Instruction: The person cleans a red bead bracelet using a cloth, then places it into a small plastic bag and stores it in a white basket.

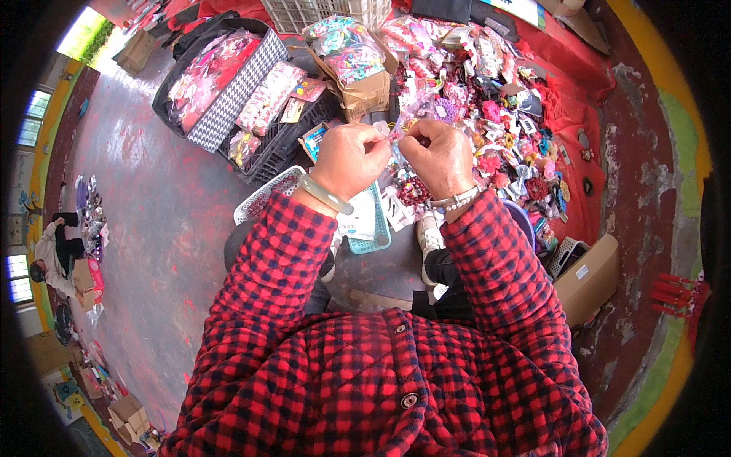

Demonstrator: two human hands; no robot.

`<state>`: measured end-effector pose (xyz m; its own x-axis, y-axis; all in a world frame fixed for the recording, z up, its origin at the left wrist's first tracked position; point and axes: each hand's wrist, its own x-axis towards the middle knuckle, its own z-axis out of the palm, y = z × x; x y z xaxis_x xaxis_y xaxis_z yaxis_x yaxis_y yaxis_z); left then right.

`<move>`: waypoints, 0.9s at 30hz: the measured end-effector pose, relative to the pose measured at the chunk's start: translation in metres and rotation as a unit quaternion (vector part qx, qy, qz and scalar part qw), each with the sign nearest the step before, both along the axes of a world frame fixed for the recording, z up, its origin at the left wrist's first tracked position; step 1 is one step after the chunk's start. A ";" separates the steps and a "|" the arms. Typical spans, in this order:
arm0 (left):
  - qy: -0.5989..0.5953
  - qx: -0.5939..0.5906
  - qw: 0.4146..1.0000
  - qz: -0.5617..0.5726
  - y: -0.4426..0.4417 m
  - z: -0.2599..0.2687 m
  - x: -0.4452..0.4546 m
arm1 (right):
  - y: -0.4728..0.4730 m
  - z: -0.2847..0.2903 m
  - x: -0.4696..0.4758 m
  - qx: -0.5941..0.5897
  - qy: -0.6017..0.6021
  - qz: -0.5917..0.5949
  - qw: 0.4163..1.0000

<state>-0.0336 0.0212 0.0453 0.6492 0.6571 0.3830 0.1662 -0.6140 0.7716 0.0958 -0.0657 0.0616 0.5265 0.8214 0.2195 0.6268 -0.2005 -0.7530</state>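
Note:
My left hand and my right hand are raised close together, thumbs pressed to curled fingers. Between them is a clear plastic bag, its edge seemingly pinched by both hands; the fingertips are partly hidden. Behind and to the right lies a large heap of hair ties, bows and flower ornaments. Below my left hand stands a light-blue plastic basket with a white packet in it. A white basket is partly behind my left forearm.
A cardboard box of bagged colourful pieces stands ahead, beside a black crate and a houndstooth-patterned fabric box. A whitish crate is farther back. An open cardboard box lies right. Another person sits far left among goods.

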 end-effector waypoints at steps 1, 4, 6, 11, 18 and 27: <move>0.016 -0.025 1.000 0.002 0.000 -0.001 -0.001 | 0.000 0.000 0.000 0.010 -0.028 0.024 0.999; 0.058 -0.101 0.993 -0.002 0.004 -0.005 -0.001 | 0.000 -0.002 -0.002 0.017 -0.105 0.077 0.991; 0.078 -0.151 0.985 -0.014 0.007 -0.008 -0.001 | -0.001 -0.004 -0.007 -0.008 -0.148 0.089 0.985; 0.013 0.009 0.999 -0.041 0.009 -0.003 0.003 | -0.002 -0.007 -0.012 -0.005 -0.169 0.118 0.979; 0.082 0.097 0.990 -0.053 0.012 -0.015 0.000 | -0.001 -0.005 -0.013 -0.005 -0.164 0.084 0.983; 0.048 0.121 0.990 -0.054 0.009 -0.016 0.005 | -0.002 -0.002 -0.010 0.027 -0.242 0.057 0.968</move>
